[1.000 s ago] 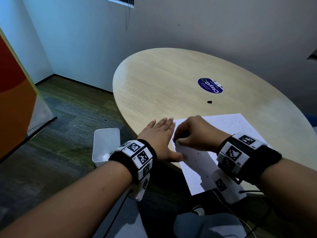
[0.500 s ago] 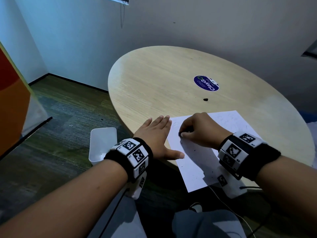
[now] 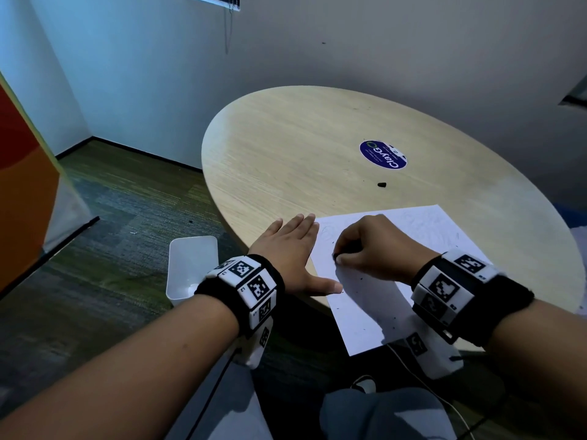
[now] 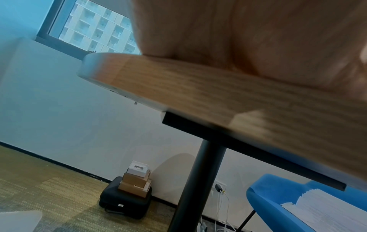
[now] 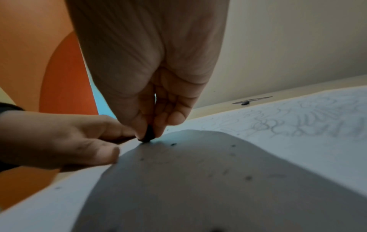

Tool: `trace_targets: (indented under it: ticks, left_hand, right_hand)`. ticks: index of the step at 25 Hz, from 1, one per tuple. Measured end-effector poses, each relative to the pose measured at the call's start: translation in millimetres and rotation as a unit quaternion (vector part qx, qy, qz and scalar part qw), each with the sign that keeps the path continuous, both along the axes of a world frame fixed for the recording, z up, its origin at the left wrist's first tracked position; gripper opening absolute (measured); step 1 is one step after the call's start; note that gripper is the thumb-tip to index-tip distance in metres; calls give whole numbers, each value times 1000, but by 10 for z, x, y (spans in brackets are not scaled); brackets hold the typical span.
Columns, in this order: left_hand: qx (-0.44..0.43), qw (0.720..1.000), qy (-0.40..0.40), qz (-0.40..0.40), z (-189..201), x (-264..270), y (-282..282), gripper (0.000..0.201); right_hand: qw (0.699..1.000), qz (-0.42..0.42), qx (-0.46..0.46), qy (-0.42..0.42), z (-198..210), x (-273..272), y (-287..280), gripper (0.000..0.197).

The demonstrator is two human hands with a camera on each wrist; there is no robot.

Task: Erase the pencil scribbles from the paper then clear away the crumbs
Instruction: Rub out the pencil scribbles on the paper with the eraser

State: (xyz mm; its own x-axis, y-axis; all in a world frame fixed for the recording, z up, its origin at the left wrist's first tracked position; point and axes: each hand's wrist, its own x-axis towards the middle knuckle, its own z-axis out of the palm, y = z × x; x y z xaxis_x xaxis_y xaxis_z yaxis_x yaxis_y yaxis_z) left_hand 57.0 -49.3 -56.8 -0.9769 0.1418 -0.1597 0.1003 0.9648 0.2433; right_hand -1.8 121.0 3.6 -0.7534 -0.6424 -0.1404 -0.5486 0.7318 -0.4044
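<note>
White rectangular paper sheet [image 3: 374, 300] flat at table's 6 o'clock edge, near corner overhanging. Faint grey pencil scribbles [image 5: 309, 119] toward its 1 o'clock corner. Small dark eraser [image 5: 148, 135] upright, tip touching sheet. Dark crumbs [image 5: 248, 178] scattered at 6 o'clock.

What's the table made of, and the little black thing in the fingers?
Table: looks like pale wood or wood-look laminate, matte, with straight grain lines. Eraser, pinched by the right hand: probably dark rubber, dull, with dark crumbs around it on the paper.
</note>
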Motion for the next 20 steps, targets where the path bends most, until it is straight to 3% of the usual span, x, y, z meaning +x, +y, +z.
trace_targets:
  ticks: [2,7,11,15,20]
  left_hand:
    - [0,1000,2,-2,-4,0,-6,122]
    - [-4,1000,-2,-1,-1,-6,4,123]
    - [-4,1000,0,-1,-12,-4,-3,123]
    - [-7,1000,-3,0,-8,0,3,123]
    - [-4,1000,-1,-2,-2,2,-4,123]
  right_hand:
    - [999,23,0,-32,6,88,5,13]
    - [997,-66,-22,34,-28,-50,98,15]
    - [1000,1,-6,-19,-28,92,90,11]
    - [996,-79,-22,37,-34,-58,180,15]
    - [1000,-10,-6,-7,-43,98,160,12]
